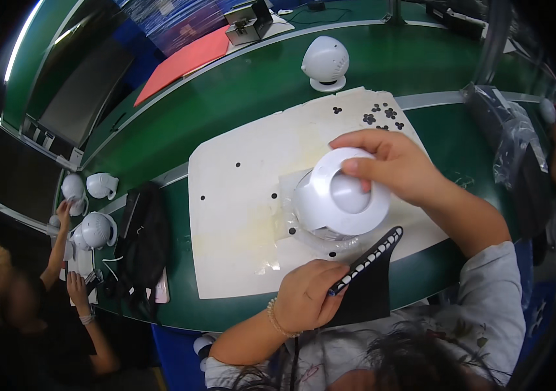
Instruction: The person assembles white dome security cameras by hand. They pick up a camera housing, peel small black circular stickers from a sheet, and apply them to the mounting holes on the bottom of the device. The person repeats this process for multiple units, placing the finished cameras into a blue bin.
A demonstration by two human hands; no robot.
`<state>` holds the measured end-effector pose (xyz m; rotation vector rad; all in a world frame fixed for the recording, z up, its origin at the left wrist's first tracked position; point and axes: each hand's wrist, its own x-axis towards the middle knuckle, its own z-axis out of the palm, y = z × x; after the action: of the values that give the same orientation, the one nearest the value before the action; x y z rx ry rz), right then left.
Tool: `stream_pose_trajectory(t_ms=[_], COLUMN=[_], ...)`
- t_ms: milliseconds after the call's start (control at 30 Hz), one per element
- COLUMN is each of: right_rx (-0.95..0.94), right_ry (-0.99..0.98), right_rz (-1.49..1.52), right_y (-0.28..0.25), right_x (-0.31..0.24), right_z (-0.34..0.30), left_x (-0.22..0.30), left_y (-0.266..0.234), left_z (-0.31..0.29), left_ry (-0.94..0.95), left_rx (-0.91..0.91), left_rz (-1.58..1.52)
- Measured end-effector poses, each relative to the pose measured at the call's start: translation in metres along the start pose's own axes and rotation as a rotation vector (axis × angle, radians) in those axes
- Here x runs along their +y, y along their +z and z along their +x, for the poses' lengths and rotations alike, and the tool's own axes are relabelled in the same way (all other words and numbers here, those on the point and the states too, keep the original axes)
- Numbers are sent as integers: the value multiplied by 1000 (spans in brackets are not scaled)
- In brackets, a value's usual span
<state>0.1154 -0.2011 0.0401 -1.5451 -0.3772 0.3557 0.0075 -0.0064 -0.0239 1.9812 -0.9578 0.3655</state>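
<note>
My right hand (392, 163) is closed on the rim of a white rounded device (314, 202), its fingers behind and its thumb over the inner edge. The device lies tilted on a clear plastic patch (283, 225), its ring-shaped round base (372, 212) facing up toward me. Nearer the table's front edge, my left hand (307, 296) pinches a narrow black strip (367, 259) with a row of white oval spots along it. The strip slants up to the right, just in front of the device, apart from it. A large off-white sheet (232, 241) lies under the work.
Small black discs (370, 119) are scattered on the sheet. Another white device (325, 62) stands on its base at the back. Left, beyond a black bag (144, 241), a co-worker's hand (77, 290) is near several white devices (95, 230). Plastic-wrapped dark items (509, 130) sit at right.
</note>
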Motion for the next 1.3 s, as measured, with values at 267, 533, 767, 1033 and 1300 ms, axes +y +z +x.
stream_pose_trajectory(t_ms=[267, 533, 767, 1033, 1300], right_rx=[115, -123, -58, -170, -267], right_ry=[-529, -935, -1212, -796, -1128], right_rz=[-630, -769, -869, -680, -832], right_y=[8, 36, 34, 36, 27], right_x=[6, 12, 25, 14, 18], right_z=[-13, -53, -62, -54, -57], left_x=[6, 4, 10, 7, 3], left_y=[0, 2, -4, -6, -10], left_z=[3, 1, 2, 1, 2], left_ry=[-78, -79, -112, -102, -70], left_rx=[54, 99, 185, 198, 159], left_rz=[15, 86, 58, 59, 68])
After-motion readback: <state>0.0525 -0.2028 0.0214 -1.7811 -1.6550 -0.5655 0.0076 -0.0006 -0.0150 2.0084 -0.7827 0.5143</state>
